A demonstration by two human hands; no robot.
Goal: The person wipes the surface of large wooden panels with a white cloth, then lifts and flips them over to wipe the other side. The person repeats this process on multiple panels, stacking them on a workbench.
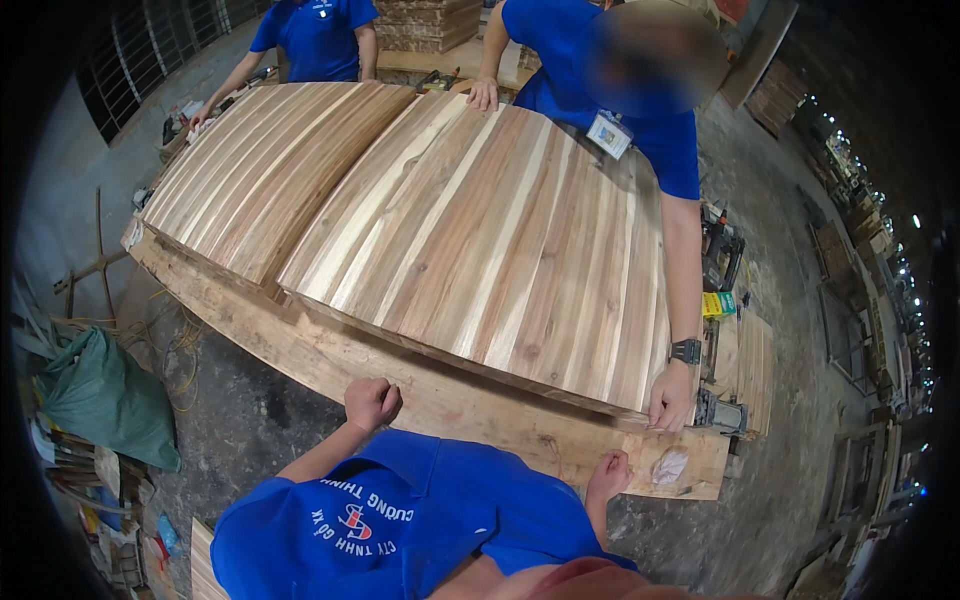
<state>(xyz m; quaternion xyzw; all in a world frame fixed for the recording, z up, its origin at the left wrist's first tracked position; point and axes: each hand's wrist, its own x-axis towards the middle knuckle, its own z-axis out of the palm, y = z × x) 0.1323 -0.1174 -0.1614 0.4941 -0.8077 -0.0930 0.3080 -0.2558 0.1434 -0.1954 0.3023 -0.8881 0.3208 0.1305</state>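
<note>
My left hand (373,403) is closed in a fist at the near edge of a long wooden workbench (440,388). Farther right, my right hand (608,474) rests at the same edge with its fingers curled in; nothing shows in either hand. Beyond them, a large striped wooden panel (490,240) lies on the bench, apart from both my hands. A second striped panel (270,170) lies to its left. Across the bench, a co-worker's hand (672,395) grips the large panel's near right corner, and their other hand (484,95) lies on its far edge.
Another person in a blue shirt (318,40) stands at the far left panel. A crumpled pale cloth (670,465) lies on the bench's right end, near a nail gun-like tool (722,412). A green sack (110,400) stands on the floor at left, beside loose cords.
</note>
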